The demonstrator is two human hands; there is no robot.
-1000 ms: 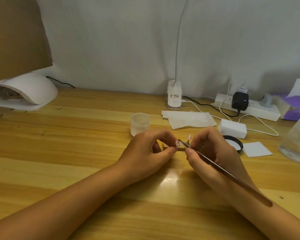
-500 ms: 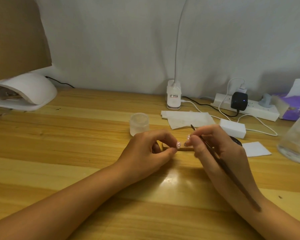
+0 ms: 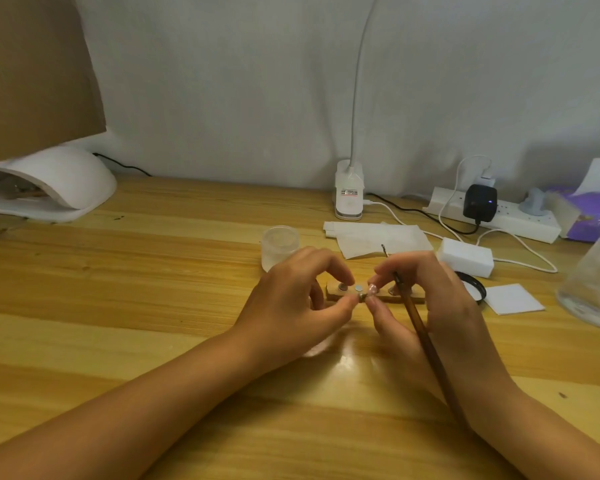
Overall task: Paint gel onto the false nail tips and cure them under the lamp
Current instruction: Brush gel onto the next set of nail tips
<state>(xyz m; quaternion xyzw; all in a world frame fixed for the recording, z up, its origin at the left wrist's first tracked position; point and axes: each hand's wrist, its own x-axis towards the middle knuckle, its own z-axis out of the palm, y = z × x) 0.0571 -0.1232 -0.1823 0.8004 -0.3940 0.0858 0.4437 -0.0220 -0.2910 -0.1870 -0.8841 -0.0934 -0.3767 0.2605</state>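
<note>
At the centre of the wooden desk (image 3: 153, 289), the left hand (image 3: 291, 303) has thumb and forefinger pressed together on a small dark mount (image 3: 361, 298). The other fingers are curled above it. A pink nail tip (image 3: 372, 289) sits just right of that mount, touched by the thumb and forefinger tips of the right hand (image 3: 433, 306). Whether tip and mount are joined cannot be told.

The right hand also grips the brush (image 3: 420, 323). Its brown handle slants back over the wrist, and its thin dark end rises above the knuckles.

Directly behind both pinches lies a wooden holder (image 3: 335, 293), flat on the desk, with two round metal discs on its left part. Its right part is mostly hidden by the right hand.

Containers:
- A frosted jar (image 3: 279, 247) stands upright just behind the left hand; contents not discernible.
- A clear bottle (image 3: 593, 282) stands at the right edge; contents unclear.
- A black ring-shaped lid (image 3: 473, 287) lies behind the right hand, touching a white paper square (image 3: 513, 299).
- The white curing lamp (image 3: 56, 181) sits at far left, well apart, opening towards the left; something brownish lies inside, too dim to identify.

Open desk runs from the hands leftward to the lamp. The right rear is crowded with folded wipes (image 3: 378, 237), a white block (image 3: 465, 261), a power strip (image 3: 499, 220) and cables. A clip lamp base (image 3: 349, 195) stands at the back wall.
</note>
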